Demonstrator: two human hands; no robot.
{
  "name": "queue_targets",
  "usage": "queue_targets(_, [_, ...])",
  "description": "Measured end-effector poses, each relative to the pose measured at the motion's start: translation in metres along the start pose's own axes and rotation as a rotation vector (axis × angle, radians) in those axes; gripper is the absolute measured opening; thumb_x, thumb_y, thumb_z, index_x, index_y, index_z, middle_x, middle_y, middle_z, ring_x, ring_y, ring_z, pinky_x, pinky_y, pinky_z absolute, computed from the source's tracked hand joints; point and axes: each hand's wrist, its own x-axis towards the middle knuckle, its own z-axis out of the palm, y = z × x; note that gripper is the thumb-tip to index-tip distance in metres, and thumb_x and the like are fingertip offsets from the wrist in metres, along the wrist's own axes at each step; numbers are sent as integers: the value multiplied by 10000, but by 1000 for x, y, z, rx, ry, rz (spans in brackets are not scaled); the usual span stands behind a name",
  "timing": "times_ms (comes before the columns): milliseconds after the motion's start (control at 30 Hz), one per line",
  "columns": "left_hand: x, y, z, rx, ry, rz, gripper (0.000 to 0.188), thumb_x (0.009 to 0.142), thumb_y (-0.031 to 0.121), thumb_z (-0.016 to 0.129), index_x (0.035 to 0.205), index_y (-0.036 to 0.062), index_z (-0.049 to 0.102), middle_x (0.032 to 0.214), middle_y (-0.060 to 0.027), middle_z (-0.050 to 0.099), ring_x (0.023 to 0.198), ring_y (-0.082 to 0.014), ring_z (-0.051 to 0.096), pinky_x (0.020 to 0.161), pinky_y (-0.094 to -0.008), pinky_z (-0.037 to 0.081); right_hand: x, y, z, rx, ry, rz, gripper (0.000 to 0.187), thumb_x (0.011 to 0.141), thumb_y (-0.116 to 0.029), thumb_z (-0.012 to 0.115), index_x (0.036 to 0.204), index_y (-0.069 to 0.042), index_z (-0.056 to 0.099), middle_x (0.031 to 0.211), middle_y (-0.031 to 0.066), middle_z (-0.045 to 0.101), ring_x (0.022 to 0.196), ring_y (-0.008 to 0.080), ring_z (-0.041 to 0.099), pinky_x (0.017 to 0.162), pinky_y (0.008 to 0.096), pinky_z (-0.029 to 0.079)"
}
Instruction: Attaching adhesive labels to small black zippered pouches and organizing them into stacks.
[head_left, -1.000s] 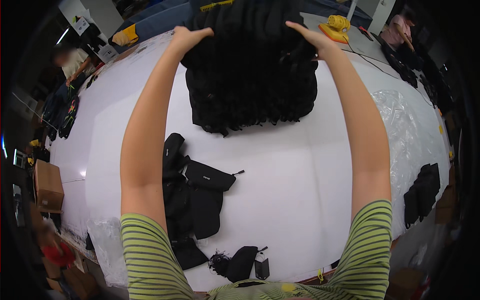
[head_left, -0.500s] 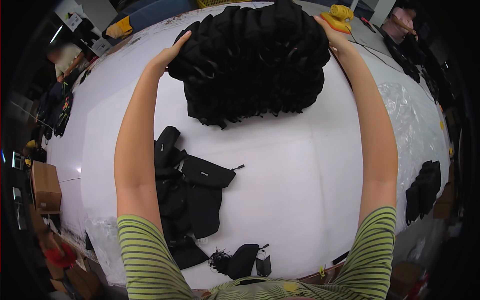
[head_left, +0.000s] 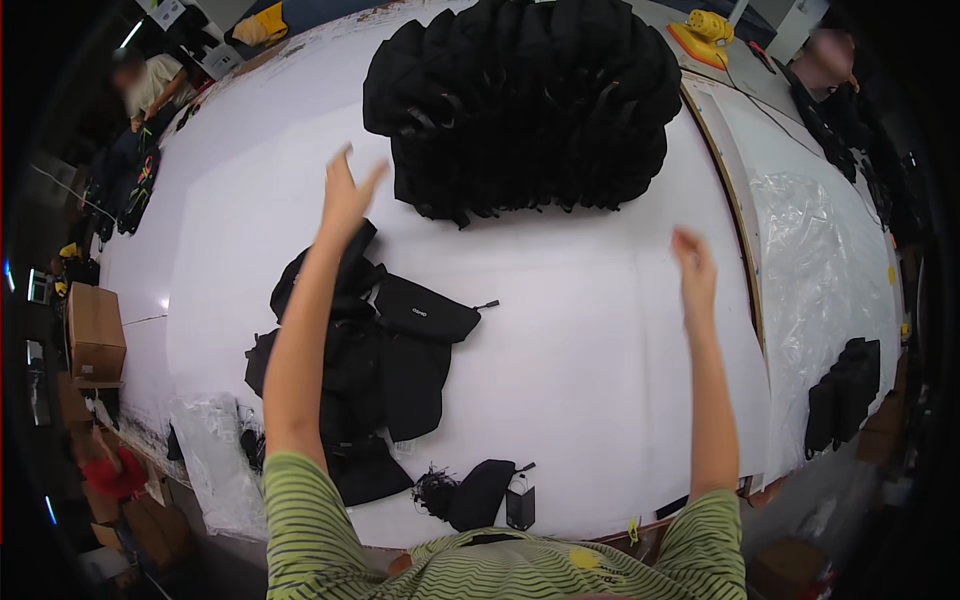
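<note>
A large bundle of black fabric pouches (head_left: 530, 110), packed tightly side by side, rests on the white table at the far middle. My left hand (head_left: 348, 195) is in the air just left of the bundle, its thumb and fingers apart and nothing in it. Lower right of the bundle hovers my right hand (head_left: 695, 268), apart from it, fingers loosely bent and slightly blurred, with nothing visible in it. Loose black pouches (head_left: 415, 385) lie in a heap beside and partly behind my left forearm. Nearest me are another black pouch (head_left: 482, 495) and a small black tag (head_left: 520, 508).
A yellow-orange power tool (head_left: 700, 38) with a cord stands at the far right. Clear plastic sheeting (head_left: 810, 260) and a few black pieces (head_left: 842, 395) lie on the right. A cardboard box (head_left: 96, 332) is at left. Other people work at the far left and far right.
Both my hands have let go of the black bundle and drawn back toward me. The bundle now stands on the table by itself, slightly farther away in view.
</note>
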Motion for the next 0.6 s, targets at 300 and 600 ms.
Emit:
queue_targets(300, [-348, 63, -84, 15, -199, -213, 329, 778, 133, 623, 1093, 66, 559, 1245, -141, 433, 1148, -316, 400, 969, -396, 315, -335, 35, 16, 109, -335, 517, 83, 825, -90, 594, 859, -25, 633, 811, 39, 642, 765, 100, 571, 714, 254, 450])
queue_targets(600, [-435, 69, -126, -140, -238, -288, 263, 775, 127, 611, 1015, 29, 563, 1038, -121, 526, 1005, -289, 493, 893, -347, 374, -323, -17, 33, -94, -536, 149, 161, 770, -148, 635, 883, -37, 610, 819, 77, 591, 738, 218, 576, 693, 317, 462])
